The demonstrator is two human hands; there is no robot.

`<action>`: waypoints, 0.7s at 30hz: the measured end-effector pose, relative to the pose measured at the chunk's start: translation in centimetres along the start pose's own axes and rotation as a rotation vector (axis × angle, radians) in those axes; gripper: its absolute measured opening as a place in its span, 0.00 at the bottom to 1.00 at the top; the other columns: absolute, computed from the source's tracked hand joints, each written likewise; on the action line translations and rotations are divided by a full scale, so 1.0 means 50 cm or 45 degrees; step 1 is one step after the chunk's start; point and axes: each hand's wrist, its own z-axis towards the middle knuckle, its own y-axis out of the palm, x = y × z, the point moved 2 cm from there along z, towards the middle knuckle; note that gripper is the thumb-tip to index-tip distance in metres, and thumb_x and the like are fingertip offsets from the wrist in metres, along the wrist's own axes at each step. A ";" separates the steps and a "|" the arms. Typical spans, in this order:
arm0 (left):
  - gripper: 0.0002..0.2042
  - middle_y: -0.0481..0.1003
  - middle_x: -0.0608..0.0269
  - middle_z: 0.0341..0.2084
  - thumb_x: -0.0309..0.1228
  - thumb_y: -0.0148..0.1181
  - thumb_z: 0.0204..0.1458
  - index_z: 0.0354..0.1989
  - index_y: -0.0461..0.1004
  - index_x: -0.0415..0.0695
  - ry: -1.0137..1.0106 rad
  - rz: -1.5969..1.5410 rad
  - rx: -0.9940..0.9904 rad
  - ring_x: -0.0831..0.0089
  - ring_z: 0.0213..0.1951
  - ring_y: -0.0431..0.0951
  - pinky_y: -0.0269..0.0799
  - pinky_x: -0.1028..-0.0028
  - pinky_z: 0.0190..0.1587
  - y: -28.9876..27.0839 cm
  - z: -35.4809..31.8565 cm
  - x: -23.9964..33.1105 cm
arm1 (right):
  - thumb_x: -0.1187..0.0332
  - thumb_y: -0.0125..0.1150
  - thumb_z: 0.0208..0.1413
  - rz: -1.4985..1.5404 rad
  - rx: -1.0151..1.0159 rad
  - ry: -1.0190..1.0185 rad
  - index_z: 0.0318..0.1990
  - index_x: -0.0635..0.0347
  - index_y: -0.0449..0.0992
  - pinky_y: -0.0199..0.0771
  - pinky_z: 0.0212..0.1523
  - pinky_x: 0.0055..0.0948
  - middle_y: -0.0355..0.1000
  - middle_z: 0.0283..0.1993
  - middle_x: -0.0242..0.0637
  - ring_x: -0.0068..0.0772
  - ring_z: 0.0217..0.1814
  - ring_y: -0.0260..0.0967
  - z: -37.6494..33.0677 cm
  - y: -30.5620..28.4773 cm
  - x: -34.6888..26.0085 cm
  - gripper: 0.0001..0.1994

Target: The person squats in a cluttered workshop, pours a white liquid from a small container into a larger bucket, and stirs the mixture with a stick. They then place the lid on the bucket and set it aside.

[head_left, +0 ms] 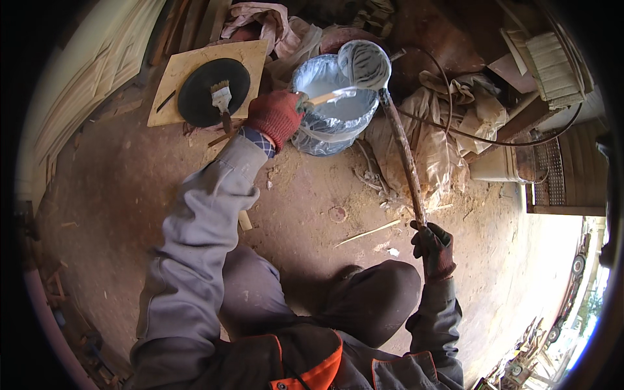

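My left hand, in a red work glove, is closed on a flat wooden stick. Its far end is smeared white and reaches toward the bowl of a long-handled ladle. My right hand, gloved in dark grey and red, grips the lower end of that ladle's handle. The bowl, coated with whitish paste, is tilted over the far right rim of a bucket. Plastic film lines the bucket, and pale grey-white liquid lies inside. Whether the stick touches the bowl, I cannot tell.
Left of the bucket, a paintbrush lies on a black disc atop a square board. Crumpled sheeting and a thin hose are to the right. A thin wood strip lies on the dusty floor.
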 end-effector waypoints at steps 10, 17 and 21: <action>0.18 0.84 0.53 0.41 0.44 0.72 0.56 0.52 0.83 0.50 -0.034 -0.081 0.452 0.49 0.44 0.85 0.82 0.51 0.44 -0.032 0.003 0.017 | 0.55 0.62 0.71 0.037 -0.077 0.017 0.50 0.72 0.85 0.65 0.24 0.25 0.75 0.26 0.32 0.20 0.21 0.66 -0.007 0.018 -0.022 0.23; 0.18 0.83 0.53 0.38 0.45 0.73 0.55 0.50 0.84 0.51 -0.029 -0.187 0.344 0.48 0.41 0.85 0.81 0.50 0.42 0.000 0.009 0.043 | 0.55 0.63 0.71 -0.014 -0.091 -0.008 0.52 0.72 0.85 0.66 0.25 0.24 0.76 0.27 0.32 0.19 0.23 0.67 -0.009 0.028 -0.025 0.23; 0.19 0.83 0.52 0.42 0.44 0.72 0.57 0.54 0.82 0.49 0.026 -0.087 0.336 0.49 0.43 0.86 0.82 0.51 0.43 -0.004 -0.011 0.038 | 0.54 0.64 0.70 0.001 -0.015 -0.042 0.54 0.72 0.84 0.67 0.26 0.23 0.77 0.28 0.33 0.19 0.22 0.68 -0.007 0.019 -0.023 0.24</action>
